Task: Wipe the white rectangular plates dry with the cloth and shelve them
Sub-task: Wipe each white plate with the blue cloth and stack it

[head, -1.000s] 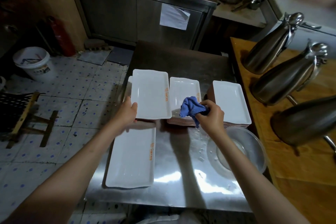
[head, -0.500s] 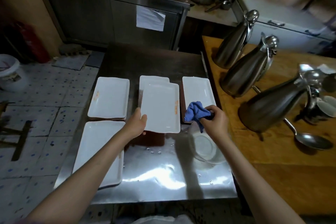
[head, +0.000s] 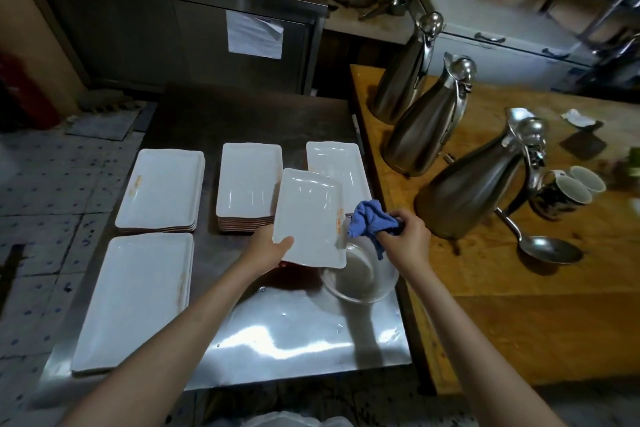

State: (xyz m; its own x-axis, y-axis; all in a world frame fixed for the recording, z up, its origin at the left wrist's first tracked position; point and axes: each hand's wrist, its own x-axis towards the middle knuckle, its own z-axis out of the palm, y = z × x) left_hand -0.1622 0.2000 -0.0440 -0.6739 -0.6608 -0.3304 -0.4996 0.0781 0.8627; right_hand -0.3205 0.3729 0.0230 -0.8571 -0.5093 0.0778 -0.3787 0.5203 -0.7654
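Observation:
My left hand [head: 268, 250] grips the near left corner of a white rectangular plate [head: 310, 218] and holds it above the steel table [head: 294, 340], partly over a clear bowl [head: 360, 274]. My right hand [head: 405, 241] holds a bunched blue cloth [head: 369, 220] just right of that plate. Stacks of white plates sit on the table: a far left stack [head: 161, 189], a middle stack [head: 247, 180], a far right stack [head: 336, 163] partly hidden by the held plate, and a large near left stack [head: 135, 298].
A wooden counter [head: 519, 322] adjoins the table on the right, carrying three steel jugs [head: 429, 128], two mugs [head: 568, 191] and a ladle [head: 543, 246]. A steel cabinet [head: 207, 28] stands behind the table. Tiled floor lies to the left.
The held plate has travelled right, from over the left stack to in front of the right stack above the bowl. My view has turned right. The right hand keeps the cloth.

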